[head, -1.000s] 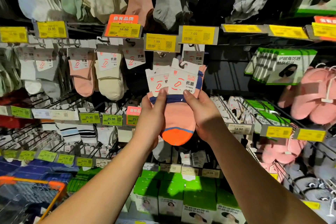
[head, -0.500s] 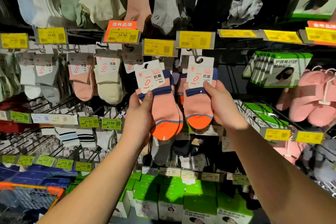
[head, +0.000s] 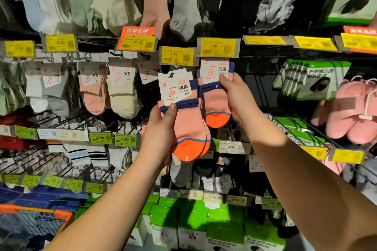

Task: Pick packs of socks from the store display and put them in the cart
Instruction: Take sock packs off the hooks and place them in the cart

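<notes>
— Two packs, was it? Which hand had which?

— Two, yes. My left hand (head: 161,134) gripped the nearer sock pack (head: 184,120), thumb pressed across the navy cuff on its front, fingers curled round behind it. My right hand (head: 237,98) pinched the second sock pack (head: 215,98) by its upper part, thumb on the lower edge of the white card, fingers wrapped round the right side.

— How did they hang?

— Both ran lengthwise top to bottom: white card label uppermost, orange toe pointing down. The left one tilted a little, its card leaning toward the left and its toe swung to the right. The right one sat higher and nearly upright, its card just under the yellow 7.99 price tag (head: 218,47). Their inner edges overlapped or touched; I could not tell which.

— Was the right one off its hook?

— Possibly not; the tag hid the top of the card, so I could not say.

— And around them?

— They were held in front of the display rack (head: 255,87), among hanging socks: a pink pair (head: 93,96) and a cream pair (head: 122,96) to the left, pink slippers (head: 355,116) far right. Green boxes (head: 204,222) stood on the shelf below my forearms. The cart (head: 61,214), with its orange rim, was down at the lower left, well apart from both packs.
</notes>
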Action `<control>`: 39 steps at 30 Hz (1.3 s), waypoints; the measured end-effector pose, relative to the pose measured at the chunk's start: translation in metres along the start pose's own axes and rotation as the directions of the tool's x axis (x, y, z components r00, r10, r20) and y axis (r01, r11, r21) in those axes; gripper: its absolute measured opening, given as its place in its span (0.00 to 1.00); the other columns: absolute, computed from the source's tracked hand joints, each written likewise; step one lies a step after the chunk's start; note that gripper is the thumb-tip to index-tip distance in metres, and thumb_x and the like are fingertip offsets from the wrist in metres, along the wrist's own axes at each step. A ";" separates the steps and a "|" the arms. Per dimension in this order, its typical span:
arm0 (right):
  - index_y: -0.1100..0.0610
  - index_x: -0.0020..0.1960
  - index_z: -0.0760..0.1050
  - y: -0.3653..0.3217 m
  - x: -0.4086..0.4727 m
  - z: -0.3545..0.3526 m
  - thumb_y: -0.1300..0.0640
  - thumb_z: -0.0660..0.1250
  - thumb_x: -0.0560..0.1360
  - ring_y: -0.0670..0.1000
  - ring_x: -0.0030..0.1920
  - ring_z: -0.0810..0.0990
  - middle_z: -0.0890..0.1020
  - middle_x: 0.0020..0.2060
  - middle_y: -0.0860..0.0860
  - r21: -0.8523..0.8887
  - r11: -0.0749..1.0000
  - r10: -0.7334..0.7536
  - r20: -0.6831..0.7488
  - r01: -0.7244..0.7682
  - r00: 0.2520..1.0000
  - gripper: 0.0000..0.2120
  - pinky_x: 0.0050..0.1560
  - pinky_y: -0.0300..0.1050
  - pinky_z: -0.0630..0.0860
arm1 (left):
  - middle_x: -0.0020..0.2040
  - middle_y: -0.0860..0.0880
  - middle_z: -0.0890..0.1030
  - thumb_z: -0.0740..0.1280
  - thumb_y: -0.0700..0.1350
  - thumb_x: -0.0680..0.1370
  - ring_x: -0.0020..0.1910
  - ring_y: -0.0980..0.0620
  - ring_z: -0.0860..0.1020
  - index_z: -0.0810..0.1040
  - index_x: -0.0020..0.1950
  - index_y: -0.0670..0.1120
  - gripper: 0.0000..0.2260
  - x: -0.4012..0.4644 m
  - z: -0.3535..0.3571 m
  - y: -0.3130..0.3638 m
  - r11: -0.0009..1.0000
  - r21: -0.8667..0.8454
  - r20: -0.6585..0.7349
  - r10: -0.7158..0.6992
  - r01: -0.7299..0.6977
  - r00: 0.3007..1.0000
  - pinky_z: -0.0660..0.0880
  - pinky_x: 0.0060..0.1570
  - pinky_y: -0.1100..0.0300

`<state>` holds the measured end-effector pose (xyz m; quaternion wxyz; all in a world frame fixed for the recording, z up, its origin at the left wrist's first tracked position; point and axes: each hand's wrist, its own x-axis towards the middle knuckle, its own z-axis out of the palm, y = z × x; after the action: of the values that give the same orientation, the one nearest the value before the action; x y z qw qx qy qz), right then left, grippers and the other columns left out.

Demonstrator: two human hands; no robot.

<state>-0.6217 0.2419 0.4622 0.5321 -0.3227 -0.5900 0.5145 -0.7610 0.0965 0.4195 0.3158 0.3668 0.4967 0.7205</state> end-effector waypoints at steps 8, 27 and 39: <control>0.50 0.56 0.76 0.003 0.003 -0.003 0.56 0.63 0.82 0.56 0.56 0.84 0.85 0.55 0.55 0.116 0.991 0.074 -0.056 -0.068 0.996 0.05 0.62 0.61 0.78 | 0.59 0.48 0.85 0.66 0.55 0.76 0.58 0.47 0.83 0.75 0.67 0.49 0.21 -0.002 0.000 0.001 1.000 -0.017 0.008 -0.023 0.024 1.000 0.76 0.63 0.39; 0.64 0.72 0.65 0.025 0.049 -0.007 0.37 0.65 0.77 0.59 0.62 0.77 0.76 0.65 0.59 -0.400 0.875 0.161 -0.287 -0.271 0.944 0.36 0.50 0.46 0.71 | 0.57 0.48 0.85 0.63 0.49 0.84 0.56 0.49 0.84 0.74 0.68 0.47 0.13 0.000 0.007 0.000 0.999 -0.003 0.012 -0.043 0.043 0.999 0.78 0.61 0.42; 0.61 0.73 0.63 0.025 0.038 -0.015 0.33 0.65 0.75 0.60 0.65 0.75 0.74 0.68 0.59 -0.445 0.847 0.184 -0.272 -0.292 0.945 0.39 0.57 0.49 0.72 | 0.57 0.47 0.85 0.63 0.48 0.84 0.54 0.49 0.84 0.74 0.67 0.47 0.13 -0.003 0.010 -0.001 0.998 0.003 0.011 -0.057 0.057 0.998 0.80 0.52 0.51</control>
<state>-0.6198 0.2880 0.4479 0.4289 -0.5698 -0.5916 0.3760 -0.7510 0.0995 0.4198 0.3384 0.3567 0.5062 0.7086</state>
